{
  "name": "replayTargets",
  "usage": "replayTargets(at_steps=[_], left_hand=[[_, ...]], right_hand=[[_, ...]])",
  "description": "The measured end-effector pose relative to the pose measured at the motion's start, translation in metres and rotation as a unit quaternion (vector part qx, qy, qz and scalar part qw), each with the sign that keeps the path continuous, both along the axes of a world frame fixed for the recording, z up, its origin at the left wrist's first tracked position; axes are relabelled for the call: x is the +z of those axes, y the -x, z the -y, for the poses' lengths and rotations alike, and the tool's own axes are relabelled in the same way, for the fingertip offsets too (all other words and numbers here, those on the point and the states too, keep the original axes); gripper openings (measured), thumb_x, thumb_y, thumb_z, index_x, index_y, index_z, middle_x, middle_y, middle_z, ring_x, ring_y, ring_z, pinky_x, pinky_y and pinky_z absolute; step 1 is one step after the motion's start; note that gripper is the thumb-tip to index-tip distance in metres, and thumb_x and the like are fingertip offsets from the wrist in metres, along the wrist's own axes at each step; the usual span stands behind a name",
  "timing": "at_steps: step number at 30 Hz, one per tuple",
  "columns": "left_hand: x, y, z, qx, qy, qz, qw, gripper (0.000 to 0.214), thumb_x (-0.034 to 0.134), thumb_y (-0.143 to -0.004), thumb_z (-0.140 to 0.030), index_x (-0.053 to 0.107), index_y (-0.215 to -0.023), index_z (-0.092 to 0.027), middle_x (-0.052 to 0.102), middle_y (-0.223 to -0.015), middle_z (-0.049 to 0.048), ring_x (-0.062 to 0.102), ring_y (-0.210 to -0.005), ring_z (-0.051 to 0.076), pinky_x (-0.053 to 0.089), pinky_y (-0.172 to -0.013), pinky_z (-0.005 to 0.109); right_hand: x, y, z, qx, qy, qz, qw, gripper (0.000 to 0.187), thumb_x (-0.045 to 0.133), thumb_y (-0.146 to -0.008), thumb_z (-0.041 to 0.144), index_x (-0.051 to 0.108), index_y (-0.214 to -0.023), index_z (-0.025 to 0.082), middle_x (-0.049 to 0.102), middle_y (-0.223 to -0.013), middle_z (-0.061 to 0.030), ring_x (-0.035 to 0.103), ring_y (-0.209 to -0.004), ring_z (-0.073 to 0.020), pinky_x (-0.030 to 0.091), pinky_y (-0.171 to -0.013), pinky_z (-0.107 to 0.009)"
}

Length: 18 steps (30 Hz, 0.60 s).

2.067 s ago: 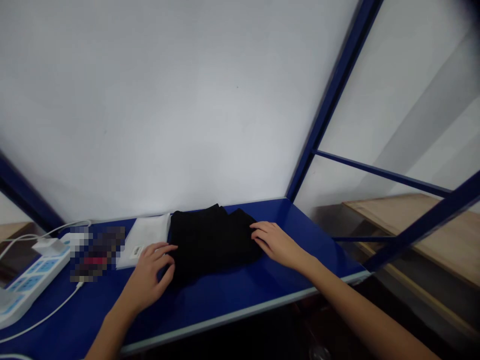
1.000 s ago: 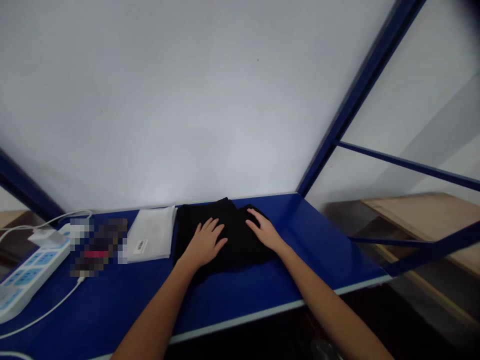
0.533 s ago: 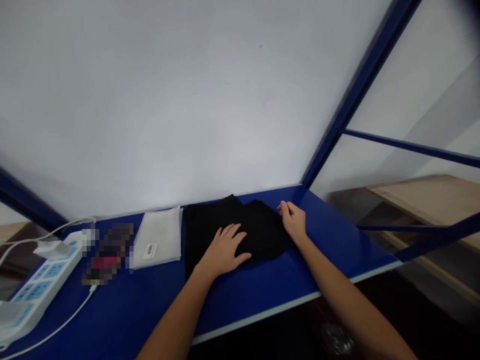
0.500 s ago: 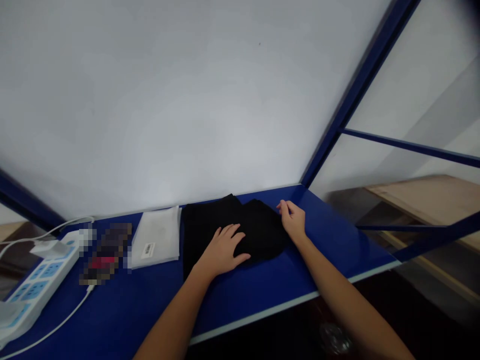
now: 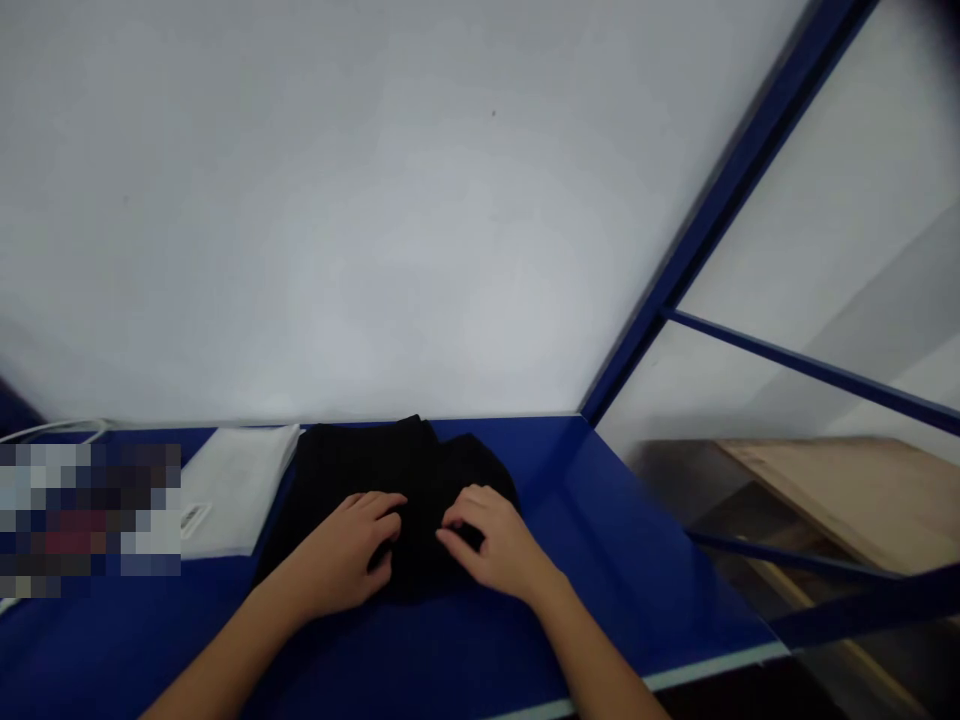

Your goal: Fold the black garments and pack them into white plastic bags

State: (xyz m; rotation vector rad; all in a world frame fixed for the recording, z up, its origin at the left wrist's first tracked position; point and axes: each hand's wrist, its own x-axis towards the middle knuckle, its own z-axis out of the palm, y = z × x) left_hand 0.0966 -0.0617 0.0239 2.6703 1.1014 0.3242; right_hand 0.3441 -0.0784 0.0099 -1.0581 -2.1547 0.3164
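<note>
A folded black cloth garment (image 5: pixel 360 470) lies on the blue table top, its far part in two soft humps. My left hand (image 5: pixel 346 552) rests on its near middle with the fingers curled over the fabric. My right hand (image 5: pixel 487 540) lies just to the right, fingertips on the cloth and close to my left fingers. Neither hand lifts the cloth. To the left of the garment lies a flat white packet (image 5: pixel 234 490) with a small label, its right edge near the black fabric.
The blue table (image 5: pixel 615 570) ends at a pale front edge and meets a white wall behind. A pixelated, unreadable patch (image 5: pixel 90 520) hides things at the left, with a white cable (image 5: pixel 52 431) behind it. A blue metal shelf frame (image 5: pixel 720 225) and a wooden board (image 5: pixel 840 500) stand to the right.
My right hand has moved from the garment's far right edge onto its near middle, next to my left hand. The view has swung left, pushing the power strip out of frame.
</note>
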Motion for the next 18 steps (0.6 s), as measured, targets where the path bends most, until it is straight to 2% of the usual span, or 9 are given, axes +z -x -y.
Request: replayTargets(at_steps=[2, 5, 7, 13, 15, 18], left_hand=[[0.004, 0.0, 0.001, 0.017, 0.021, 0.0, 1.0, 0.008, 0.062, -0.079, -0.021, 0.062, -0.087, -0.022, 0.058, -0.137, 0.0111, 0.052, -0.13, 0.029, 0.041, -0.106, 0.049], [0.009, 0.002, 0.002, 0.035, 0.055, -0.013, 0.998, 0.013, 0.07, -0.075, -0.027, 0.062, -0.085, -0.022, 0.055, -0.141, 0.0114, 0.049, -0.132, 0.032, 0.041, -0.106, 0.051], [0.011, 0.003, 0.003, 0.039, 0.063, -0.027, 0.997, 0.013, 0.07, -0.075, -0.026, 0.062, -0.084, -0.021, 0.054, -0.143, 0.0123, 0.048, -0.133, 0.033, 0.041, -0.106, 0.052], [0.009, 0.003, 0.006, 0.016, 0.035, -0.026, 0.999, 0.006, 0.057, -0.083, -0.017, 0.06, -0.081, -0.021, 0.06, -0.136, 0.0105, 0.056, -0.125, 0.028, 0.045, -0.102, 0.047], [0.009, 0.003, 0.007, 0.012, 0.035, -0.019, 0.999, 0.005, 0.059, -0.086, -0.024, 0.059, -0.082, -0.021, 0.061, -0.134, 0.0103, 0.058, -0.121, 0.028, 0.046, -0.1, 0.046], [0.009, 0.004, 0.006, 0.01, 0.04, -0.015, 0.999, 0.018, 0.067, -0.082, -0.038, 0.059, -0.086, -0.022, 0.061, -0.132, 0.0103, 0.059, -0.117, 0.03, 0.047, -0.097, 0.045]], right_hand=[[-0.002, 0.001, 0.005, 0.029, 0.043, 0.044, 0.998, 0.005, 0.068, -0.087, 0.026, 0.065, -0.087, 0.022, 0.066, -0.087, -0.0012, 0.06, -0.082, -0.018, 0.045, -0.083, -0.035], [-0.005, -0.001, 0.009, 0.04, 0.081, 0.075, 0.993, 0.014, 0.074, -0.082, 0.028, 0.067, -0.093, 0.024, 0.065, -0.095, -0.0011, 0.06, -0.09, -0.0191, 0.044, -0.093, -0.038], [-0.005, -0.002, 0.009, 0.036, 0.085, 0.083, 0.992, 0.019, 0.077, -0.081, 0.03, 0.068, -0.097, 0.024, 0.065, -0.097, -0.0008, 0.06, -0.092, -0.0188, 0.044, -0.093, -0.037], [-0.005, 0.005, 0.008, 0.012, -0.002, 0.127, 0.992, 0.008, 0.063, -0.091, 0.02, 0.069, -0.096, 0.024, 0.066, -0.089, -0.0019, 0.06, -0.083, -0.0179, 0.045, -0.077, -0.034], [-0.008, 0.009, 0.007, -0.009, -0.036, 0.114, 0.993, 0.011, 0.057, -0.095, 0.019, 0.067, -0.098, 0.022, 0.067, -0.089, -0.004, 0.061, -0.084, -0.0193, 0.046, -0.076, -0.035], [-0.015, 0.013, 0.003, -0.05, -0.07, 0.065, 0.994, 0.016, 0.05, -0.099, 0.021, 0.066, -0.104, 0.021, 0.07, -0.094, -0.0064, 0.063, -0.083, -0.0199, 0.047, -0.075, -0.036]])
